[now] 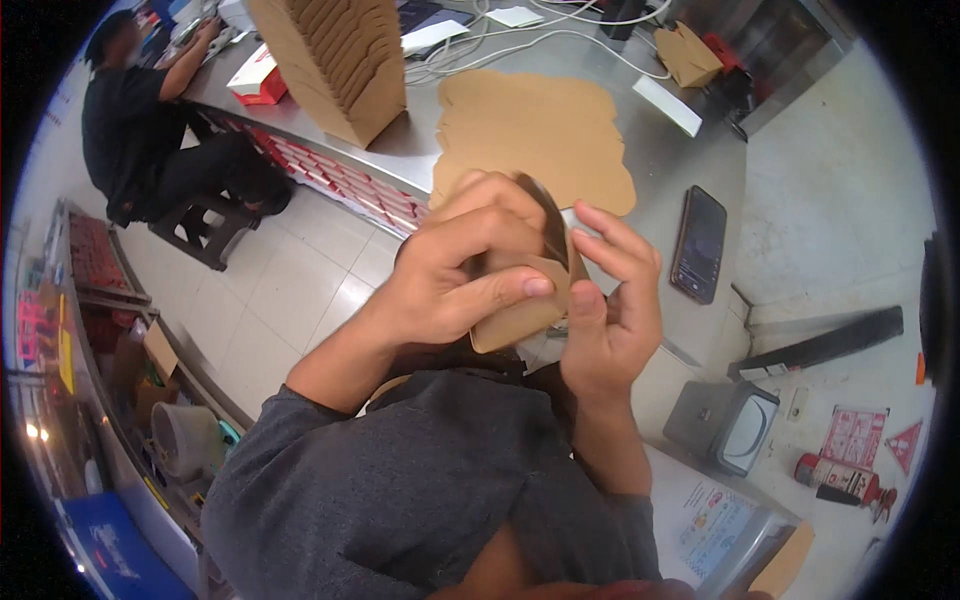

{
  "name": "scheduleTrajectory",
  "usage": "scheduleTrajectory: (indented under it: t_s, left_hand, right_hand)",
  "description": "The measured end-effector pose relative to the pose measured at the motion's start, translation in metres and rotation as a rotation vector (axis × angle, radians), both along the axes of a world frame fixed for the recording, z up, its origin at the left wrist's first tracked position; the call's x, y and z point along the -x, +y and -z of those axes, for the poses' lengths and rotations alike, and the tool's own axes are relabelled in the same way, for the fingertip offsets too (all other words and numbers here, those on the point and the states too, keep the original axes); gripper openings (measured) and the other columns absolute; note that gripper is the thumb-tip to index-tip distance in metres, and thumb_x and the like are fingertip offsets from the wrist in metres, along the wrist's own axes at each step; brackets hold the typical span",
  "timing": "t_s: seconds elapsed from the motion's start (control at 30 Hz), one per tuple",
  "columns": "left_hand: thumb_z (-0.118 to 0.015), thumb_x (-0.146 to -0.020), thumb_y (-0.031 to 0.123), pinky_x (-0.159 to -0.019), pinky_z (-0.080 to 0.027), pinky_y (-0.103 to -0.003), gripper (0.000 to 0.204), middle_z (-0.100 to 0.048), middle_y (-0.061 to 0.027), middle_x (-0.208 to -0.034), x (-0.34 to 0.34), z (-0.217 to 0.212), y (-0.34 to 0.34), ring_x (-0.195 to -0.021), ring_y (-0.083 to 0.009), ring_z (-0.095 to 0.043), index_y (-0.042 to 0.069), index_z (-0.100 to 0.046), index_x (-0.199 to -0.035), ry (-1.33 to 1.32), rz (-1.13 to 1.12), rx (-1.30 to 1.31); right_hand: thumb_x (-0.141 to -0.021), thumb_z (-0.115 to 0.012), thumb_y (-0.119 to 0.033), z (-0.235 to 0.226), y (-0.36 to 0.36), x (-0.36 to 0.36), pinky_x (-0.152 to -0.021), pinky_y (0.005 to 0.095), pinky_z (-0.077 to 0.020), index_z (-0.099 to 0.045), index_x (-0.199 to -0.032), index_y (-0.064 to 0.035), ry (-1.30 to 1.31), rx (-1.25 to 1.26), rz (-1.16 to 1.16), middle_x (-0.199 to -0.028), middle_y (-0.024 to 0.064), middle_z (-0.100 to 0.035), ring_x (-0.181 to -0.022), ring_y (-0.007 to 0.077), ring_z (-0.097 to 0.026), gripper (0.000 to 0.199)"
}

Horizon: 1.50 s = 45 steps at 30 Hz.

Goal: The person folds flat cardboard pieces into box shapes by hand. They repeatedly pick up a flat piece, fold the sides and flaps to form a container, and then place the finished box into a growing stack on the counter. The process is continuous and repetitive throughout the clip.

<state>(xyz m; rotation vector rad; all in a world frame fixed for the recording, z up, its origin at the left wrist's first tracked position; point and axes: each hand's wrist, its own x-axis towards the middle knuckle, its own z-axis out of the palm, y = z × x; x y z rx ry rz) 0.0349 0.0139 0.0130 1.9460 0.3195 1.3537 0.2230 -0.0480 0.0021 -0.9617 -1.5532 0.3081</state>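
Both my hands hold a small brown cardboard box (pixel 515 325), partly folded, in front of my chest. My left hand (pixel 450 260) grips it from the left, thumb along a flap and the other fingers curled over the far side, partly hidden. On the right side, my right hand (pixel 615 305) pinches an upright panel, its thumb on the near face and its fingers at the edge. Beyond them, flat brown cardboard blanks (pixel 535 130) lie on the metal table (pixel 665 160). A tall stack of nested folded boxes (pixel 345 70) stands at the far left.
A phone (pixel 699 245) lies at the table's right side. White cables (pixel 570 30), a folded box (pixel 687 55) and a red-white carton (pixel 258 78) are farther back. At left, another person (pixel 135 130) sits on a stool. A fire extinguisher (pixel 840 480) is at lower right.
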Motion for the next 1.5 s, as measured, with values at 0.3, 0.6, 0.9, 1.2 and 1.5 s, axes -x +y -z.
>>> scheduleTrajectory:
  t_s: [0.3,0.6,0.9,1.2,1.5]
  left_hand:
    - [-0.078,-0.091,0.019,-0.084,-0.037,-0.036,0.016,-0.065,-0.0041,-0.092,-0.006,-0.008,0.0,-0.084,-0.0215,-0.056,0.009,-0.068,-0.097,0.008,-0.257,-0.157]
    - [-0.077,-0.09,0.014,-0.087,-0.037,-0.032,0.018,-0.069,-0.003,-0.091,-0.003,-0.013,-0.007,-0.084,-0.0184,-0.06,0.008,-0.074,-0.107,0.171,-0.382,-0.073]
    - [-0.079,-0.088,0.014,-0.088,-0.04,-0.034,0.026,-0.07,-0.0043,-0.095,0.002,-0.01,-0.008,-0.091,-0.0185,-0.061,0.009,-0.075,-0.113,0.3,-0.447,-0.036]
    - [-0.071,-0.1,0.02,-0.088,-0.054,-0.032,0.05,-0.069,-0.0094,-0.108,0.043,0.017,-0.007,-0.099,-0.0152,-0.065,0.001,-0.05,-0.142,0.02,-0.126,0.74]
    - [-0.073,-0.099,0.023,-0.091,-0.06,-0.035,0.054,-0.069,-0.0158,-0.13,0.083,0.105,-0.052,-0.112,-0.0238,-0.072,-0.003,-0.054,-0.142,-0.002,0.358,1.42]
  right_hand:
    - [-0.092,-0.077,-0.017,-0.007,0.006,0.012,-0.095,0.0347,-0.0456,-0.072,-0.127,0.0019,-0.236,-0.197,0.155,-0.128,0.0147,-0.074,-0.106,0.0264,-0.068,0.04]
    - [-0.09,-0.074,-0.008,-0.005,0.005,0.003,-0.093,0.0372,-0.0459,-0.074,-0.122,0.0022,-0.308,-0.262,0.183,-0.124,0.0133,-0.075,-0.104,0.0263,-0.068,0.034]
    - [-0.091,-0.073,-0.006,-0.002,0.008,-0.003,-0.092,0.0374,-0.0528,-0.074,-0.123,-0.0007,-0.311,-0.067,0.097,-0.125,0.0122,-0.075,-0.103,0.0286,-0.069,0.033]
    - [-0.094,-0.07,-0.003,0.005,-0.007,-0.005,-0.08,0.0375,-0.0551,-0.073,-0.119,0.0056,-0.094,0.081,0.179,-0.103,0.0166,-0.077,-0.087,0.0295,-0.071,0.027]
    - [-0.097,-0.066,-0.005,0.055,-0.014,0.014,-0.072,0.0419,-0.0547,-0.073,-0.119,0.0007,-0.12,0.306,-0.059,-0.089,0.0184,-0.072,-0.079,0.0337,-0.068,0.025]
